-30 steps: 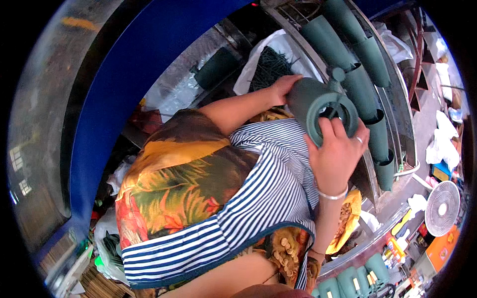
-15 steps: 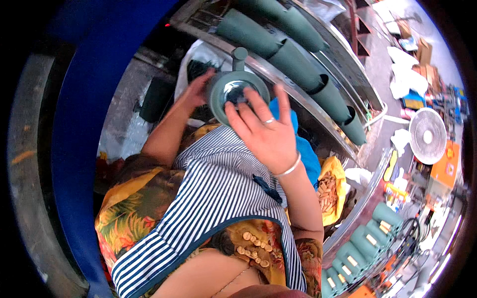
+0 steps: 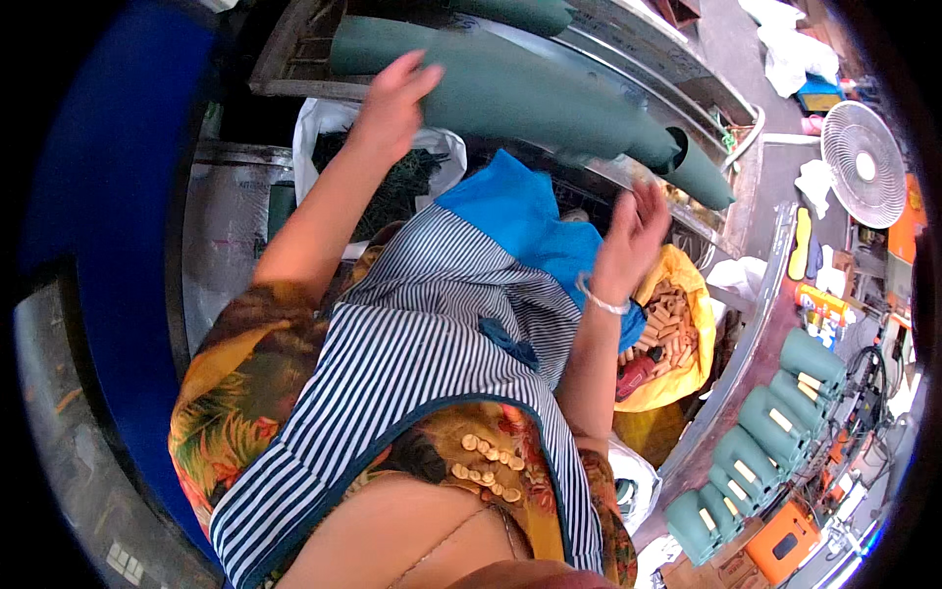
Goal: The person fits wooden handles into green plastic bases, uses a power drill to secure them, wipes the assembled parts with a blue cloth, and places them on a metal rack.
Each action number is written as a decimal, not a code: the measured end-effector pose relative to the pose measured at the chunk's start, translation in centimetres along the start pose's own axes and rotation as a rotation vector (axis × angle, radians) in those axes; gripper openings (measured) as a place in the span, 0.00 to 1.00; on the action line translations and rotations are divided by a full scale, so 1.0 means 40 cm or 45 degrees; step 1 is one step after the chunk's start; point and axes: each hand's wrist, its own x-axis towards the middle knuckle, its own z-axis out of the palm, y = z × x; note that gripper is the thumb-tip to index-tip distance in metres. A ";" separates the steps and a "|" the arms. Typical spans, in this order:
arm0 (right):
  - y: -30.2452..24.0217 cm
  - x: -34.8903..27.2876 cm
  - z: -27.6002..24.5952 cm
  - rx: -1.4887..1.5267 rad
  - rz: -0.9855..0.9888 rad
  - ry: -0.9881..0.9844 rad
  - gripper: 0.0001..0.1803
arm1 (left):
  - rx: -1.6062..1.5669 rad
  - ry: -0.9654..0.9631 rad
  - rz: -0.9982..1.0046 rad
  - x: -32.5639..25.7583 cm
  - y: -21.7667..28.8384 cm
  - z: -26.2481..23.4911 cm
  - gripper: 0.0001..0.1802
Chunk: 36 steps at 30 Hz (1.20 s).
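My left hand [image 3: 391,106] is raised at the left end of a dark green tube [image 3: 540,98], which is smeared by motion. Its fingers are half bent with the thumb apart, and nothing shows between them. Whether the fingertips touch the tube I cannot tell. Below the tube's right part, my right hand [image 3: 633,240] has its fingers loosely apart and looks free of any object. The tube lies along a long metal-edged tray [image 3: 294,86], in line with another green tube [image 3: 702,177] whose hollow end shows.
A white sack [image 3: 446,152] with dark green scraps stands under my left forearm. Right of my lap is a yellow sack [image 3: 706,324] of small brown pieces. Several green parts [image 3: 770,422] with pale strips stand on a bench, and a white fan [image 3: 863,162] stands beyond.
The round green piece with a side stub, earlier between my hands before my apron, no longer shows there. My hands have parted, left hand up to the tray, right hand rightward. The view has shifted.
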 end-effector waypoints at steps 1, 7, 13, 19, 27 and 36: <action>0.028 -0.013 -0.060 -0.051 0.032 -0.008 0.19 | 0.054 0.003 -0.001 0.045 -0.006 0.071 0.32; 0.162 -0.242 -0.319 -0.980 -0.179 -0.434 0.19 | -0.266 -0.317 0.083 0.454 -0.196 0.423 0.23; 0.163 -0.280 -0.319 -1.056 -0.188 -0.422 0.13 | 0.002 -0.224 0.204 0.710 -0.382 0.642 0.16; 0.186 -0.267 -0.335 -1.023 -0.160 -0.336 0.11 | 0.203 -0.259 0.167 0.742 -0.512 0.673 0.15; 0.186 -0.242 -0.326 -0.996 -0.181 -0.367 0.12 | 0.445 -0.320 -0.020 0.807 -0.606 0.624 0.16; 0.170 -0.243 -0.305 -1.026 -0.167 -0.355 0.11 | 3.009 -0.934 1.330 0.850 -0.427 0.423 0.11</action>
